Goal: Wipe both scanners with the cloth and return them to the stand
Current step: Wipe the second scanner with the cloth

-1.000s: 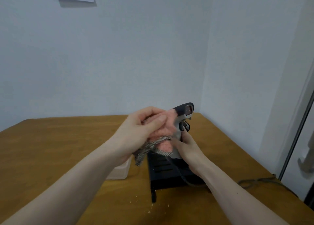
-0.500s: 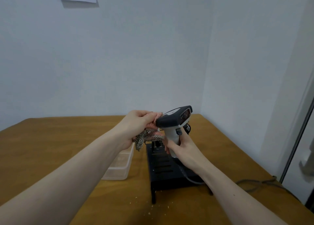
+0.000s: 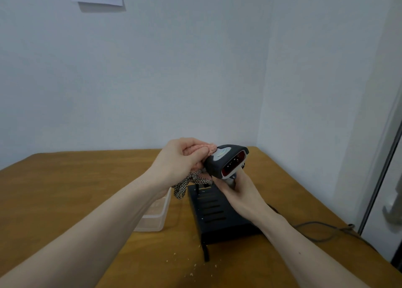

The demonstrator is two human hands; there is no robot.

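Since half a second ago, the grey-and-black handheld barcode scanner (image 3: 226, 160) has tilted, its red window facing down-right. The left hand (image 3: 180, 159), closed on a pink cloth with checked trim (image 3: 195, 179), presses its rear; the right hand (image 3: 239, 192) grips the handle above the black slotted stand (image 3: 215, 218) on the wooden surface (image 3: 65, 179).

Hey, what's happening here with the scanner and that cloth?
A person is cleaning a scanner above a wooden table. The right hand holds it by the handle, while the left hand presses a bunched cloth against the back of its head. The black stand sits below, beside a clear tub. No second scanner is visible.
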